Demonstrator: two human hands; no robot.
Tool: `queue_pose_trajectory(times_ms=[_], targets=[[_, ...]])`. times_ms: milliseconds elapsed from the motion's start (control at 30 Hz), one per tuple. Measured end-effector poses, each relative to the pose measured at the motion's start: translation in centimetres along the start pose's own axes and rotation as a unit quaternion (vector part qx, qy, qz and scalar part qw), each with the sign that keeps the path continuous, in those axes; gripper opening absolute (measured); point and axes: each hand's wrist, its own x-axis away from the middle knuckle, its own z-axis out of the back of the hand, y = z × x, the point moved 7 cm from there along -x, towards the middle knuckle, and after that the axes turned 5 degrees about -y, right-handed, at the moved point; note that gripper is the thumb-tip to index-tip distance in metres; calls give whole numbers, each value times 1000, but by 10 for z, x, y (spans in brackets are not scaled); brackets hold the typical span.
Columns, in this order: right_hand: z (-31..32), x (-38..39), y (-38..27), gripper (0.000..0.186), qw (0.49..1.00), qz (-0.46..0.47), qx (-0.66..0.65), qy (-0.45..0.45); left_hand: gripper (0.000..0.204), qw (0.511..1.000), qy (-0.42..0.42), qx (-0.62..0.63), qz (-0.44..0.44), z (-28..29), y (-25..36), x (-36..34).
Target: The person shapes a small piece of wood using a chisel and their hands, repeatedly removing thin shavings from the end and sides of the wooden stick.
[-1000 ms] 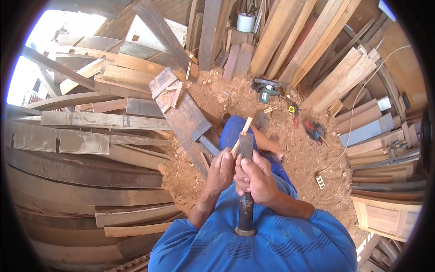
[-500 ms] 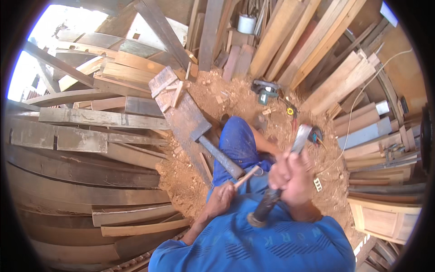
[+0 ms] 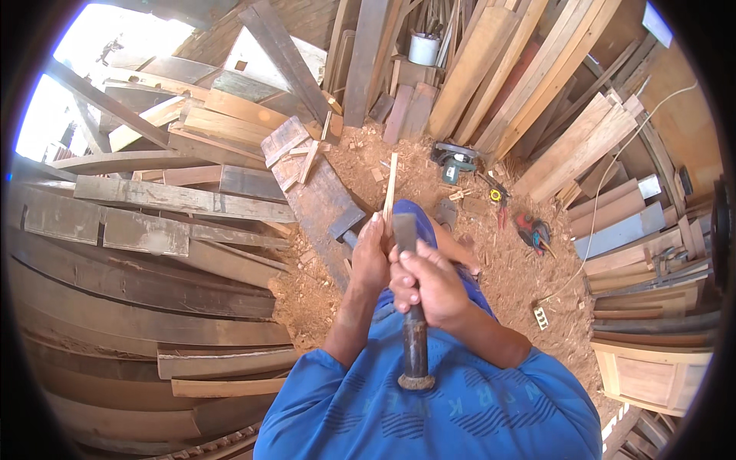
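Observation:
My left hand (image 3: 369, 257) grips a thin pale wood strip (image 3: 392, 180) that stands up in front of my blue-covered knee (image 3: 412, 205). My right hand (image 3: 425, 284) is closed round a wide chisel with a dark handle (image 3: 415, 345), its metal blade (image 3: 405, 230) beside the strip; whether they touch is unclear. A mallet or hammer with a grey head (image 3: 345, 222) lies on a long weathered plank (image 3: 322, 192) to my left, its handle mostly hidden behind my left hand. Small wood offcuts (image 3: 305, 161) lie at the plank's far end.
Stacked boards (image 3: 153, 253) line my left; upright timbers (image 3: 475, 69) lean ahead. A circular saw (image 3: 452, 169), tape measure (image 3: 495, 195) and red power tool (image 3: 530, 230) lie among shavings. A power strip (image 3: 540, 318) with a cable is right, near a panelled wooden piece (image 3: 652, 368). A white bucket (image 3: 423, 48) stands behind.
Half a second ago my right hand held the chisel out to the right; it is back at the centre. My left hand has risen forward with the strip, which now stands more upright.

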Motion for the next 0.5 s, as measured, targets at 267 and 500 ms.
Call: queue_pose_trajectory(times_ms=[267,500], targets=[[-7,16,14,19,996,-4,88,-1,42,979,-65,-182,-64,14,-9,7],[-5,20,12,20,995,-14,103,-5,40,979,-3,-187,-79,5,10,28]])
